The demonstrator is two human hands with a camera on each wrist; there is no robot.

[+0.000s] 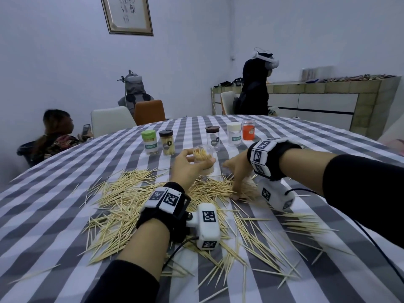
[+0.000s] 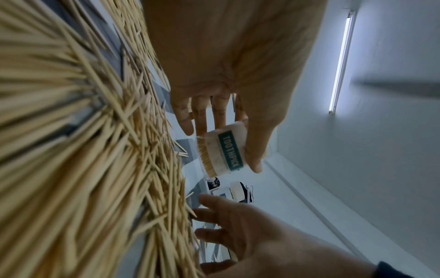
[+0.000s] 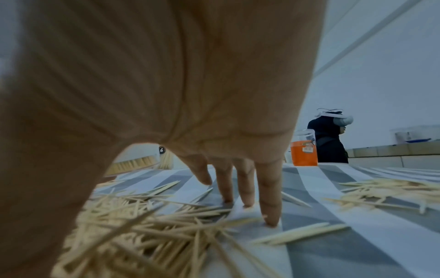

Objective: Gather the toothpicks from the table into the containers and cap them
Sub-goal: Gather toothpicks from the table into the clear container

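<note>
Loose toothpicks (image 1: 122, 206) lie scattered in a wide heap over the striped table (image 1: 328, 145). My left hand (image 1: 197, 160) grips an open clear container (image 1: 207, 171) just above the table beyond the heap; it is packed with toothpicks and has no cap on it. The left wrist view shows its "TOOTHPICK" label (image 2: 229, 150) between my thumb and fingers. To its right, my right hand (image 1: 235, 182) is spread over a denser bunch of toothpicks. Its straight fingers (image 3: 269, 197) press down on the cloth among the toothpicks (image 3: 147, 225).
Behind stand a green-capped container (image 1: 149, 142), a black-capped full one (image 1: 167, 142), a brown-capped clear one (image 1: 212, 137), a white-capped one (image 1: 234, 134) and an orange one (image 1: 248, 130). Chairs and three people are beyond the table's far edge.
</note>
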